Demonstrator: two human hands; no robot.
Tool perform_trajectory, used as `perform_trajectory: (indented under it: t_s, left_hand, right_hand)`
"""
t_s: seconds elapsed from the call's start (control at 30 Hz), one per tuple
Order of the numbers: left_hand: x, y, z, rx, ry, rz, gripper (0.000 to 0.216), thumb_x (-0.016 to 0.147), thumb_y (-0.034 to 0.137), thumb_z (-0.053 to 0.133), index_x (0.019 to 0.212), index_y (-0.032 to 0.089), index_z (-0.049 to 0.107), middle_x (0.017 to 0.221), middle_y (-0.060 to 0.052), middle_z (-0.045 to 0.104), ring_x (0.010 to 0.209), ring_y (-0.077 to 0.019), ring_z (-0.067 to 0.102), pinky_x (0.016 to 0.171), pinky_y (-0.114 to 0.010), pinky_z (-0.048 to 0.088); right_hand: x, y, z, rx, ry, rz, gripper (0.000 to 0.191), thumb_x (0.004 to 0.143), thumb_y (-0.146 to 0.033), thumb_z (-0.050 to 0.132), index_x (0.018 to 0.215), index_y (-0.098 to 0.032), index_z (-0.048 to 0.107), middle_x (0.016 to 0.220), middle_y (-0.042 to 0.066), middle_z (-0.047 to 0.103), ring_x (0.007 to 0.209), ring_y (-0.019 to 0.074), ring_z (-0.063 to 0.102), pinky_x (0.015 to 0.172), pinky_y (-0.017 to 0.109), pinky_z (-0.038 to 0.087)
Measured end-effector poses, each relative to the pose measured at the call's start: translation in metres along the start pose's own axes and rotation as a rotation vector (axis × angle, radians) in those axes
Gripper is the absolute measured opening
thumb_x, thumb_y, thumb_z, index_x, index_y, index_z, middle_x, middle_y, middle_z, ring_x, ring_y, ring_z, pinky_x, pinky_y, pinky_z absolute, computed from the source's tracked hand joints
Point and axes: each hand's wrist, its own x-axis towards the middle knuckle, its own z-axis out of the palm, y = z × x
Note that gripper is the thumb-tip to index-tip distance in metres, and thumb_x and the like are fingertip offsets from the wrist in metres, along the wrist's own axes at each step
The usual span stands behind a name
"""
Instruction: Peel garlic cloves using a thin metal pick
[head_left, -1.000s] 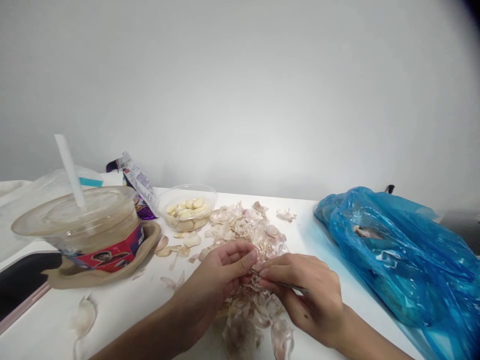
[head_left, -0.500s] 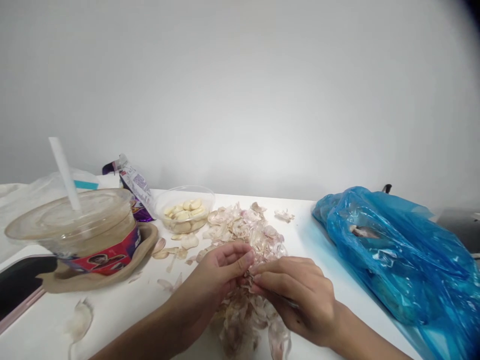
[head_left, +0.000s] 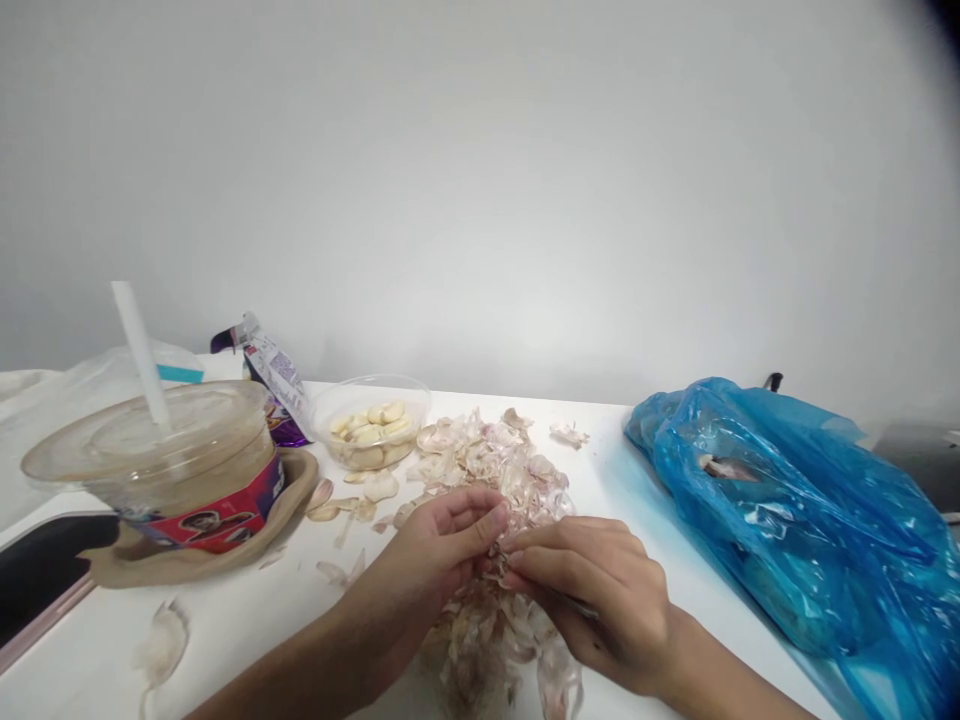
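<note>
Curling inward, the left hand [head_left: 442, 555] had its thumb closed toward the forefinger; whether it gripped anything could not be told, its fingertips blending into the garlic skins [head_left: 487, 450] behind. The right hand [head_left: 607, 600] was narrowed around a thin tool [head_left: 583, 607], of which only a sliver showed under the fingers. Both sets of fingertips almost met above the near part of the heap.

White tabletop [head_left: 255, 630] ran back to the wall [head_left: 480, 180]. Room for sideways movement lay between the right hand and the blue bag [head_left: 772, 520]; on the other side, tabletop with a few scattered skins separated the left forearm from the cardboard tray [head_left: 142, 572] holding the cup [head_left: 210, 500]. Beyond the left hand, the clear bowl [head_left: 322, 425] of peeled cloves [head_left: 375, 425] stood just beside the heap.

The tool's visible part slanted from the fingertips down toward the right palm; its tip was hidden.

One second earlier more of its dark length had shown; now the fingers covered most of it. The hands had otherwise barely shifted, and bowl, cup and bag had stayed put.
</note>
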Motion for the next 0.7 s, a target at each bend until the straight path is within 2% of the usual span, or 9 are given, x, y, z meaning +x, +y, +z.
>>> perform_trajectory:
  t_s: [0.33, 0.7]
  left_hand:
    - [-0.0010, 0.0011, 0.0013, 0.012, 0.016, -0.013, 0.015, 0.078, 0.027, 0.059, 0.086, 0.015, 0.057, 0.083, -0.003, 0.057, 0.079, -0.0155, 0.050, 0.073, -0.030, 0.039]
    - [-0.0001, 0.0012, 0.0014, -0.016, 0.000, -0.022, 0.014, 0.078, 0.026, 0.059, 0.084, 0.015, 0.057, 0.076, -0.001, 0.055, 0.074, -0.0134, 0.049, 0.070, -0.028, 0.038]
  right_hand:
    - [0.0027, 0.0012, -0.0009, -0.008, -0.002, 0.001, 0.019, 0.079, -0.005, 0.053, 0.098, -0.010, 0.055, 0.087, 0.007, 0.066, 0.078, 0.0138, 0.061, 0.064, 0.026, 0.050]
    - [0.0021, -0.0009, -0.0016, -0.052, -0.003, -0.007, 0.018, 0.080, -0.007, 0.053, 0.097, -0.012, 0.056, 0.088, 0.006, 0.066, 0.076, 0.0136, 0.062, 0.063, 0.025, 0.051]
